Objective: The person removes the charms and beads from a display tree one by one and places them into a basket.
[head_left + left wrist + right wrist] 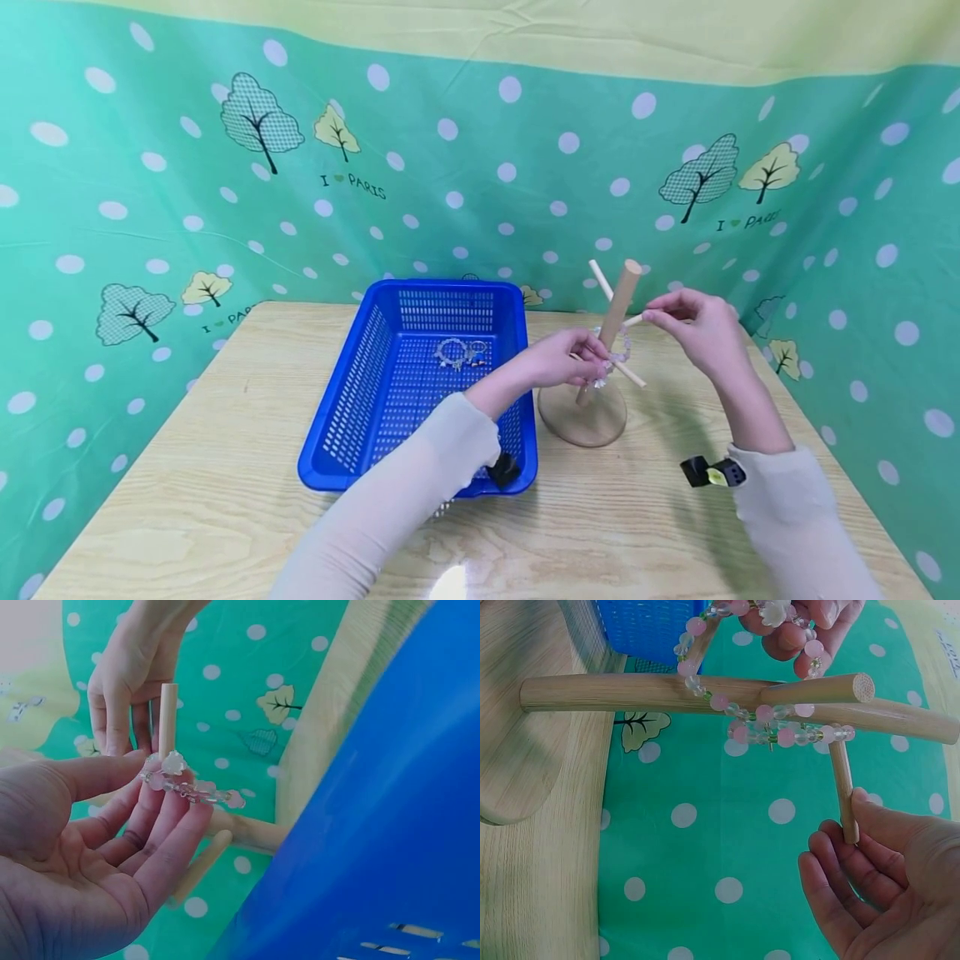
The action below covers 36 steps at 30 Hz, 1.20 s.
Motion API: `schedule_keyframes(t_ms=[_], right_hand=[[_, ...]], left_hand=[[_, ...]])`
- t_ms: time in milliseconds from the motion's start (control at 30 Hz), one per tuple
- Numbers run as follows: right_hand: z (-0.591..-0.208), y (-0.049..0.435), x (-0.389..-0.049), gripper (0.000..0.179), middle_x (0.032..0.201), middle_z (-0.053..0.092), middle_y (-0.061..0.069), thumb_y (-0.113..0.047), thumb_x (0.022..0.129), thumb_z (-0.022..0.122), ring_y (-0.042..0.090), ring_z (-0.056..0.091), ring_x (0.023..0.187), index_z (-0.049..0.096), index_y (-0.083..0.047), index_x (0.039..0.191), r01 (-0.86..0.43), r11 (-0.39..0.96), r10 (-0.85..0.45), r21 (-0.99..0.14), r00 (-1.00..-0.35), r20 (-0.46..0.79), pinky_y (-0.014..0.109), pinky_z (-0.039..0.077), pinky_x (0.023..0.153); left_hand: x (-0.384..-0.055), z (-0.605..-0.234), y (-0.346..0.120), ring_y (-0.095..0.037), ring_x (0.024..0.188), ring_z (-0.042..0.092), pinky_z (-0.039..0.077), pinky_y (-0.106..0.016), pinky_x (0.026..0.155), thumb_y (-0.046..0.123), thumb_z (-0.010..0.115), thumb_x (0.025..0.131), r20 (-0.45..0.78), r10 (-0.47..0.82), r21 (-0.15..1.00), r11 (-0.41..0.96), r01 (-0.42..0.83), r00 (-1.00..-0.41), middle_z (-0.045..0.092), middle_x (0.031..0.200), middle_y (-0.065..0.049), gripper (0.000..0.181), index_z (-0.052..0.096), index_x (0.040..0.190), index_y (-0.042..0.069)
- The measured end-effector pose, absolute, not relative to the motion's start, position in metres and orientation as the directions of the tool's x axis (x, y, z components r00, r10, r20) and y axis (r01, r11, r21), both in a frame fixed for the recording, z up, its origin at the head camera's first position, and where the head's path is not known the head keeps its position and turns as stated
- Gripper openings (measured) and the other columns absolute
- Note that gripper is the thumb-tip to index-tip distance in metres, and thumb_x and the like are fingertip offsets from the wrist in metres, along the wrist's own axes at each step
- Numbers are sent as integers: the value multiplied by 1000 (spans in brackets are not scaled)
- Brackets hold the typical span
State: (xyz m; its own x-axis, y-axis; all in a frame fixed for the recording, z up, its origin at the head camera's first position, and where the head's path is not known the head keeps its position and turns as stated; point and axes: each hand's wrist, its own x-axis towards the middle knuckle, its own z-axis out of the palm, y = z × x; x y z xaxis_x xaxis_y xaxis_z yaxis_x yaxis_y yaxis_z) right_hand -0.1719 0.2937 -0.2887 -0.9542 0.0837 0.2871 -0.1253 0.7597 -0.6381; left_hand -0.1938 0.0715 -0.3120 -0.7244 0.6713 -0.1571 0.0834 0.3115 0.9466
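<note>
Between thumb and fingers, my left hand [566, 358] pinches a beaded bracelet [696, 626] of pink and clear beads with a white flower bead. The bracelet loops across a wooden stand [619, 308] with a thick post, thin pegs and a round base. More pink and clear beads [786, 737] lie along the pegs; whether they belong to a second bracelet I cannot tell. At the stand's right side, my right hand [693, 329] holds the tip of one peg [844, 787] between thumb and fingers.
Left of the stand is a blue plastic basket [341, 408]. Inside it lie a pale beaded bracelet [453, 363] and a small colourful piece [477, 354]. Some beads [444, 507] show at the basket's front edge beside my left sleeve. A green dotted cloth [450, 200] hangs behind the wooden table [187, 467].
</note>
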Motion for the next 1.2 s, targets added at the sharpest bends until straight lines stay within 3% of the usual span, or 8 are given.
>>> schedule_keyframes(t_ms=[67,333,567,900,1200], right_hand=[[-289,294,-172,34,101,72,18,-36,95,68,-3,55,73,72,-5,109,-122,761,86,-638,-955,285,19,44,58],[-289,293,-171,37,103,72,17,-39,95,67,-1,56,75,72,-5,110,-108,758,94,-643,-958,271,18,45,60],[-289,293,-171,37,104,71,15,-39,96,66,1,56,78,71,-6,111,-91,759,105,-645,-960,259,17,46,62],[-290,293,-170,38,104,71,15,-41,95,66,-1,56,77,71,-6,111,-98,757,101,-647,-959,263,17,46,62],[-290,294,-171,35,104,71,15,-37,95,67,-3,55,76,71,-6,111,-106,752,100,-650,-957,272,17,46,61]], left_hand=[[-194,-312,73,-10,81,60,61,-37,86,6,61,98,-156,668,949,306,77,-727,62,95,-6,21,63,117,-1],[-193,-309,74,-11,78,60,60,-22,70,7,62,98,-151,675,953,295,76,-722,63,94,-7,20,65,116,-1],[-191,-310,77,-9,78,60,62,-33,80,7,63,97,-127,685,950,293,111,-718,67,96,-8,16,68,110,-1],[-188,-309,79,-7,80,61,61,-29,78,10,62,98,-102,739,944,283,169,-665,68,97,-8,17,69,110,1],[-184,-302,80,-7,84,62,61,-27,78,10,61,99,-92,778,947,261,187,-621,70,110,-18,17,68,111,0]])
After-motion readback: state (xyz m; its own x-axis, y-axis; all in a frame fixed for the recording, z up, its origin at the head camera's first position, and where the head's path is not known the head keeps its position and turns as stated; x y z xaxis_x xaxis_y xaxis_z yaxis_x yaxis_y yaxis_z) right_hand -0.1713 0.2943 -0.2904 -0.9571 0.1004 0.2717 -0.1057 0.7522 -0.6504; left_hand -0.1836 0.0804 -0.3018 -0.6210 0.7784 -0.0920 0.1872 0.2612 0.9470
